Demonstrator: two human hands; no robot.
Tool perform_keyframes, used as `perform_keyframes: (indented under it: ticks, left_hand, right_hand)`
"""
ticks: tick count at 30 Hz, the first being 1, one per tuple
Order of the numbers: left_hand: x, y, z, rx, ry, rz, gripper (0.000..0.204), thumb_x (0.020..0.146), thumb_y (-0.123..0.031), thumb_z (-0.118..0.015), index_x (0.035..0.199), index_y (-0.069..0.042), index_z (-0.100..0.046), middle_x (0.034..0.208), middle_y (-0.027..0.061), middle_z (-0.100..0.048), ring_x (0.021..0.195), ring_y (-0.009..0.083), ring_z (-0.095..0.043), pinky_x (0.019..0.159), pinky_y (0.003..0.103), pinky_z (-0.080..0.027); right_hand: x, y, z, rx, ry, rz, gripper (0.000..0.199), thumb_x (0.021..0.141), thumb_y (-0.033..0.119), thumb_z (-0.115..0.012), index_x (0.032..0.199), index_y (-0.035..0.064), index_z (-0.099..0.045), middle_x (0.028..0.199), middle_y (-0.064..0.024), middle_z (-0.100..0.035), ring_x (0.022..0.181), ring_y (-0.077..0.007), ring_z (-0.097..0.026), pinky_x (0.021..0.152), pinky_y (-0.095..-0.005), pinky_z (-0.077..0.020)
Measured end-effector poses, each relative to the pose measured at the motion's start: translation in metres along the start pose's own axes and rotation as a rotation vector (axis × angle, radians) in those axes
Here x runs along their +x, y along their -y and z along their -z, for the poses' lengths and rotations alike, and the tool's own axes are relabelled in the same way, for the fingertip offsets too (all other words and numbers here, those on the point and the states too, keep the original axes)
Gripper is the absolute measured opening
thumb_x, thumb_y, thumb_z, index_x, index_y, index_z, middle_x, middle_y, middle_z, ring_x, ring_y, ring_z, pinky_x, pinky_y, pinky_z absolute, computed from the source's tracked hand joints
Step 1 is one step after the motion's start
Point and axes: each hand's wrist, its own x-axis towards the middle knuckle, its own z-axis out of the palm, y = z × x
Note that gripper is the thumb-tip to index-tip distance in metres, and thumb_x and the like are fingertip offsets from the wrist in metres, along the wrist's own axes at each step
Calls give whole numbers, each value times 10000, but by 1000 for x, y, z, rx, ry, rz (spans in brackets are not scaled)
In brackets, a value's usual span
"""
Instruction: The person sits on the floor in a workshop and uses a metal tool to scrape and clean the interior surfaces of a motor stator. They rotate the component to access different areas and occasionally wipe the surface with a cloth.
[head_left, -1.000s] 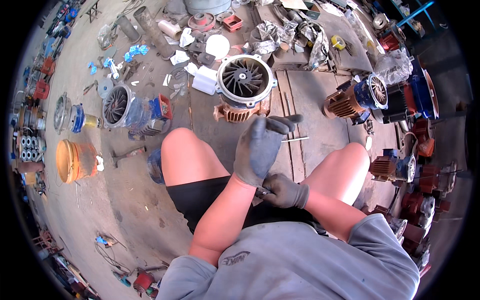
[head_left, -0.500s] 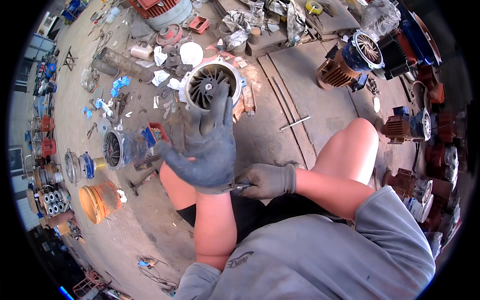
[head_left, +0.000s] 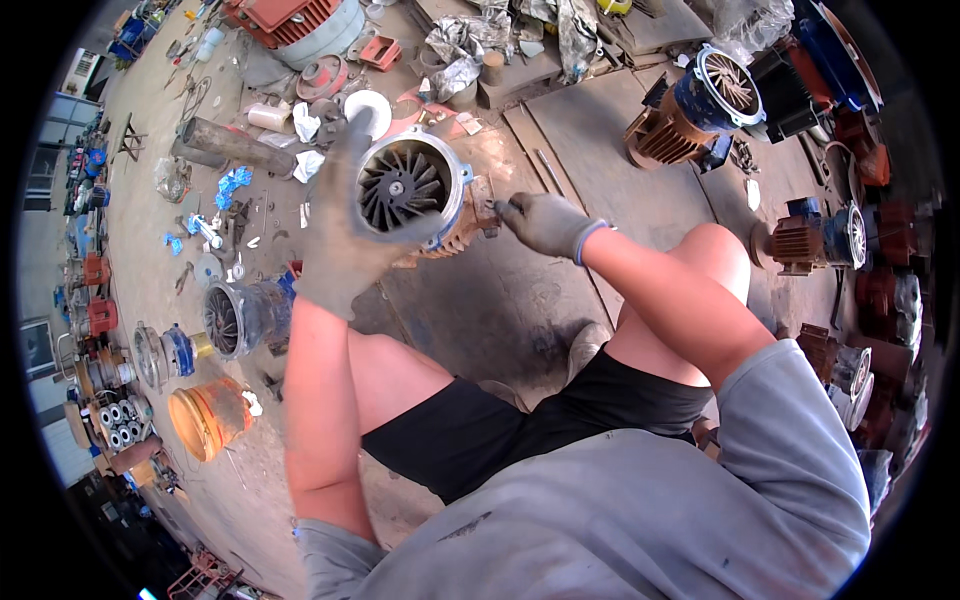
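Note:
In front of me stands an electric motor (head_left: 460,222), end up, its housing round a black bladed fan (head_left: 395,188). My left hand (head_left: 345,240), in a grey work glove, is smeared by motion over the motor's left side. Its fingers and thumb look spread, and the thumb lies across the fan's near edge. To the right of the motor is my right hand (head_left: 548,222), also gloved, with its fingers closed. Something small and dark may be at its fingertips, too small to make out.
A second motor (head_left: 690,110) stands at the far right, another motor (head_left: 235,318) at left. A yellow bucket (head_left: 205,415) lies nearer on the left. A metal rod (head_left: 549,170) lies on the floor plates. Rags (head_left: 450,40) and scraps are at the back.
My right hand has left the left glove's cuff and moved forward to the motor's right side. My left hand has swung left, uncovering more of the fan. My knees have parted.

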Motion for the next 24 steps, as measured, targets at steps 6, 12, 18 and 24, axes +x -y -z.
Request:
perform_keyframes:
  ticks: [6, 12, 18, 24]
  left_hand:
    - [16, 46, -15, 878, 746, -35, 1530, 692, -798, -896, 1782, -38, -139, 1812, 326, -118, 1676, 564, -93, 1372, 633, -169]
    - [23, 44, -13, 894, 807, -133, 1352, 812, -798, -775, 1745, 26, -246, 1808, 332, -159, 1684, 543, -97, 1372, 636, -150]
    - [11, 67, -19, 691, 674, -173, 1363, 750, -685, -892, 1715, 51, -271, 1764, 357, -224, 1641, 564, -189, 1351, 642, -234]
    - [13, 66, -19, 681, 635, -189, 1360, 751, -611, -909, 1752, -15, -207, 1766, 321, -244, 1645, 501, -236, 1373, 589, -216]
  right_hand:
    - [73, -4, 18, -258, 117, 43, 499, 1118, 466, -512, 1317, 95, -778, 1286, -176, -797, 1195, -413, -740, 1066, -511, -557]
    - [121, -8, 32, -465, 276, 237, 405, 1057, 438, -619, 1323, 196, -806, 1240, -162, -812, 1139, -396, -749, 1020, -505, -562]
    - [133, -19, 27, -344, 324, 174, 397, 1016, 395, -669, 1299, 153, -807, 1210, -153, -815, 1133, -381, -748, 1010, -490, -565]
    - [98, -26, 18, -169, 150, 108, 491, 1046, 531, -651, 1295, 134, -796, 1242, -152, -813, 1178, -365, -751, 1021, -486, -565]
